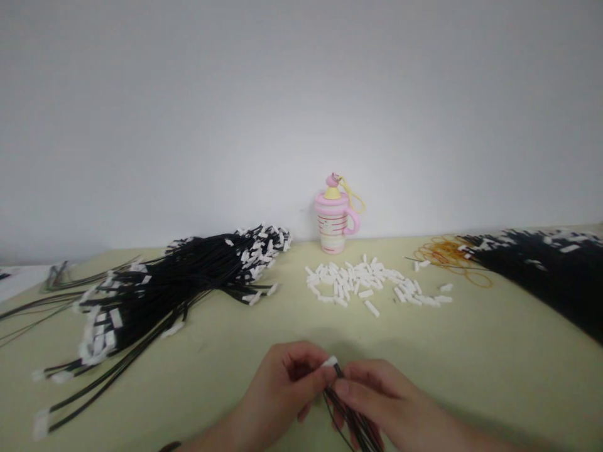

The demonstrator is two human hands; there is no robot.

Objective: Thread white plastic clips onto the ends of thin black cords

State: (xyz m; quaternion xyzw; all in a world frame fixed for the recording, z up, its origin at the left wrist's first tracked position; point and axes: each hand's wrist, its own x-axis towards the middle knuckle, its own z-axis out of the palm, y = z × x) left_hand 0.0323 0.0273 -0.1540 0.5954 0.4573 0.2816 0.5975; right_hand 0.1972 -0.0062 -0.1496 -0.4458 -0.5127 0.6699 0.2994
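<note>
Pale green tabletop [471,351] against a plain grey wall. Pink cup [335,216] stands at the back. Loose caps [372,282] lie just in front of it, with black cord piles [179,282] to either side. Well in front of the cup, the left hand [282,386] pinches a white cap [330,361]. The right hand [377,395] is closed around the cord bundle [355,424], and the fingertips of both meet.

matt black cords [179,282], glossy plastic cup [333,220]

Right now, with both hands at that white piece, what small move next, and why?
Probably press the white cap further onto the black wires: the left hand pinches it at their tip, while the right hand grips the bundle.
</note>
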